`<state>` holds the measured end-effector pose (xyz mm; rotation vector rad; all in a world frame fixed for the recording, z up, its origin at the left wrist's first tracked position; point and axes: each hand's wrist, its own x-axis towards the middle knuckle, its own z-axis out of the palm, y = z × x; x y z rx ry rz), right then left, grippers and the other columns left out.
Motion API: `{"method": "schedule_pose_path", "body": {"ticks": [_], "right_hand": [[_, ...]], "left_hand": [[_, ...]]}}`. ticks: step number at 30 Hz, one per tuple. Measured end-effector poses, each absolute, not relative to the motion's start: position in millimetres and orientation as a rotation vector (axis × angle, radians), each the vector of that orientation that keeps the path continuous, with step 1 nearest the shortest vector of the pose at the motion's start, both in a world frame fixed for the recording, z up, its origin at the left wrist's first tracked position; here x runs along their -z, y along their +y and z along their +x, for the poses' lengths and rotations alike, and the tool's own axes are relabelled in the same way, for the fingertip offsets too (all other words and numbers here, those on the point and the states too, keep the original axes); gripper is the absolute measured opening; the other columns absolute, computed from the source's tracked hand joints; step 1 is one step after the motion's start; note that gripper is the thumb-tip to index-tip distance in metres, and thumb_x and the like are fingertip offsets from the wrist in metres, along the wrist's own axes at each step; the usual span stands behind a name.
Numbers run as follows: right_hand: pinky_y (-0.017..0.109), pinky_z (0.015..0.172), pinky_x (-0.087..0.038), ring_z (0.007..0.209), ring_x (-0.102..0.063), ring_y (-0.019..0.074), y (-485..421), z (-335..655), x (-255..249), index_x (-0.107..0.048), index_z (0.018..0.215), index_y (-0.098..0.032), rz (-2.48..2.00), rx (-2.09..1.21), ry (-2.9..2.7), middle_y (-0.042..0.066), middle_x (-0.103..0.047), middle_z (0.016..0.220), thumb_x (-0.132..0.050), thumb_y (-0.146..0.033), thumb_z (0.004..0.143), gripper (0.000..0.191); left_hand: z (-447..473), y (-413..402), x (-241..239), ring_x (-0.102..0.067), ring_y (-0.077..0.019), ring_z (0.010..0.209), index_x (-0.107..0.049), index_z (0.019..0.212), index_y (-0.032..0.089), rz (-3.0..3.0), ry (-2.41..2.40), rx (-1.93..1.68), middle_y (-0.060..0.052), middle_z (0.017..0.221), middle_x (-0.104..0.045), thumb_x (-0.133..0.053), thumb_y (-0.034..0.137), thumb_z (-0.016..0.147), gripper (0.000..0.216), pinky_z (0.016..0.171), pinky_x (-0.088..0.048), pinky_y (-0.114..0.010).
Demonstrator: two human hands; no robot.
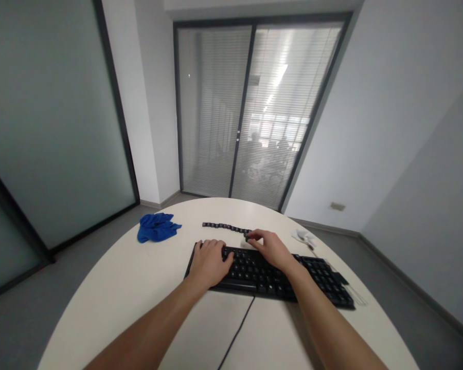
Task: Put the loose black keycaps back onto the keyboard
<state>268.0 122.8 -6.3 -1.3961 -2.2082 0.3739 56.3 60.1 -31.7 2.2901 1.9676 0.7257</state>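
Note:
A black keyboard (254, 272) lies across the round table, its cord trailing toward me. My left hand (210, 262) is on the keyboard's left end, fingers curled over the far edge and thumb on the keys, holding it. Just beyond the keyboard, my right hand (268, 246) pinches a small black keycap (247, 236) between thumb and fingertips; the fingers partly hide it. This keycap is at the right end of a row of black keycaps (224, 226) set out on the table. At the keyboard's far side, some key positions look bare, though detail is too small to be sure.
A crumpled blue cloth (158, 227) lies at the table's left. To the right are a small white object (304, 236), a thin tool (312, 249), a dark flat piece (340, 278) and thin wires (357, 295). The white tabletop (139, 293) has a curved edge.

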Motion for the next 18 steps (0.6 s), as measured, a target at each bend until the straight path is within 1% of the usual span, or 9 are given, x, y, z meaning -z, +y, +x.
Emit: {"method": "schedule_pose_path", "body": {"ticks": [2,5,10,14,18], "right_hand": [[0.032,0.087,-0.048,0.095,-0.068,0.0218,112.6,275.9,10.0,-0.074,0.106,-0.02,-1.34,-0.502,-2.19,0.007,-0.076,0.101,-0.061,-0.036,0.09,0.026],[0.032,0.089,-0.049,0.096,-0.068,0.0217,103.1,280.0,19.0,-0.075,0.105,-0.021,-1.264,-0.634,-2.167,0.005,-0.077,0.102,-0.061,-0.037,0.09,0.025],[0.035,0.089,-0.05,0.094,-0.069,0.0232,106.8,282.1,30.0,-0.075,0.101,-0.02,-1.183,-0.715,-2.115,0.005,-0.077,0.097,-0.066,-0.039,0.087,0.025],[0.038,0.093,-0.049,0.098,-0.068,0.0246,111.9,288.8,28.2,-0.076,0.1,-0.021,-1.15,-0.803,-2.117,0.005,-0.077,0.102,-0.067,-0.039,0.085,0.025],[0.038,0.094,-0.049,0.097,-0.069,0.0245,111.1,293.0,23.8,-0.078,0.097,-0.021,-1.121,-0.881,-2.12,0.004,-0.078,0.1,-0.07,-0.039,0.083,0.024]], "left_hand": [[56.3,60.1,31.5,-0.061,-0.0313,0.107,-0.069,0.105,0.02,2.298,1.972,-0.722,-0.01,0.111,-0.072,-0.051,0.044,0.094,0.032,0.102,-0.036,-0.048],[56.3,60.3,32.5,-0.061,-0.0309,0.107,-0.069,0.105,0.02,2.311,1.972,-0.721,-0.01,0.111,-0.072,-0.05,0.043,0.094,0.032,0.101,-0.037,-0.048],[56.7,61.1,34.6,-0.061,-0.0301,0.107,-0.069,0.105,0.021,2.308,1.992,-0.7,-0.008,0.111,-0.073,-0.051,0.043,0.093,0.031,0.101,-0.038,-0.046],[56.7,61.7,34.6,-0.062,-0.0301,0.106,-0.069,0.106,0.021,2.314,1.982,-0.71,-0.008,0.111,-0.073,-0.051,0.043,0.093,0.031,0.101,-0.038,-0.045],[57.0,61.6,33.8,-0.062,-0.0303,0.107,-0.07,0.106,0.021,2.301,1.985,-0.717,-0.007,0.112,-0.073,-0.051,0.043,0.093,0.031,0.102,-0.037,-0.046]]}}
